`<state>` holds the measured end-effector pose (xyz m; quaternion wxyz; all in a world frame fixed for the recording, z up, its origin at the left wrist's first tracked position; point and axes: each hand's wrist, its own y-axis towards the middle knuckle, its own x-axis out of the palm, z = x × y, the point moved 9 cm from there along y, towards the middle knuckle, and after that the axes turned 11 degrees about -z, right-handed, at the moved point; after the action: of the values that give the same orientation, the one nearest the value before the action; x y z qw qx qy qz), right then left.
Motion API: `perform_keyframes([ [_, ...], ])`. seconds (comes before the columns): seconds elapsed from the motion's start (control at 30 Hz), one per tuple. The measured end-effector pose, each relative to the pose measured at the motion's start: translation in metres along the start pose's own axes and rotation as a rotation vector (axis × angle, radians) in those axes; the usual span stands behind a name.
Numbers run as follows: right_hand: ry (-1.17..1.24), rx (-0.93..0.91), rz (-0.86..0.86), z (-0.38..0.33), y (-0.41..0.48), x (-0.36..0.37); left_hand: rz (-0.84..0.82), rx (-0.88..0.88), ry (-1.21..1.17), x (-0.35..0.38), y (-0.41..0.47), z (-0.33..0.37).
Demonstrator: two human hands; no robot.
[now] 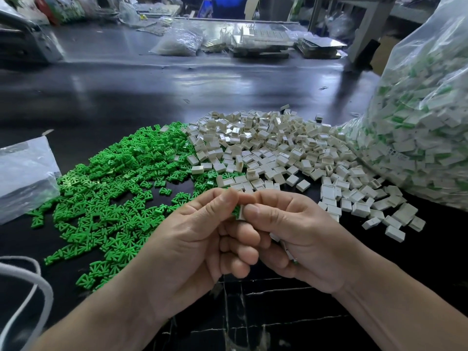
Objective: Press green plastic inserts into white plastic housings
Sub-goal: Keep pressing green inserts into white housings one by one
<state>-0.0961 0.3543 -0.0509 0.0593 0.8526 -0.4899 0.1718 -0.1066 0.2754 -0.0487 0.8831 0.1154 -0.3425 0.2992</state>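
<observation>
While L hand [192,239] pinches green insert [235,211], R hand [286,236] grips white housing [242,214], parts touching.

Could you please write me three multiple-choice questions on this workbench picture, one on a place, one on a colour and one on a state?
1. Where does the pile of green inserts lie?
A. Left of the white housings
B. Right of them
C. In a box

2. Which colours show in the large clear bag at the right?
A. Only green
B. White and green
C. Blue and red

3. What are the hands doing?
A. Both lie flat
B. The left hand and right hand pinch one small piece between them
C. Both hang idle

Answers: 1 A, the green heap sits on the left side of the white one. 2 B, white pieces with green bits fill it. 3 B, fingertips of both hands meet on the piece.
</observation>
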Motion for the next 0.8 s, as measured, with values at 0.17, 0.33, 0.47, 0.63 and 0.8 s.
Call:
perform_keyframes([
  [0.17,-0.020,-0.033,0.002,-0.007,-0.002,0.002,-0.105,0.066,-0.035,0.007,0.000,0.001],
  [0.33,-0.067,-0.031,0.058,-0.005,-0.003,0.003,-0.063,0.115,-0.020,0.004,-0.003,0.002],
  [0.47,-0.093,-0.044,0.061,-0.005,-0.003,0.008,-0.049,0.155,0.001,0.006,-0.006,0.002],
  [0.63,-0.043,-0.054,0.044,-0.008,-0.003,0.009,-0.136,0.152,-0.036,0.013,-0.005,0.004],
  [0.8,-0.054,-0.036,0.062,-0.002,-0.003,0.010,-0.080,0.141,-0.023,0.005,-0.007,0.002],
])
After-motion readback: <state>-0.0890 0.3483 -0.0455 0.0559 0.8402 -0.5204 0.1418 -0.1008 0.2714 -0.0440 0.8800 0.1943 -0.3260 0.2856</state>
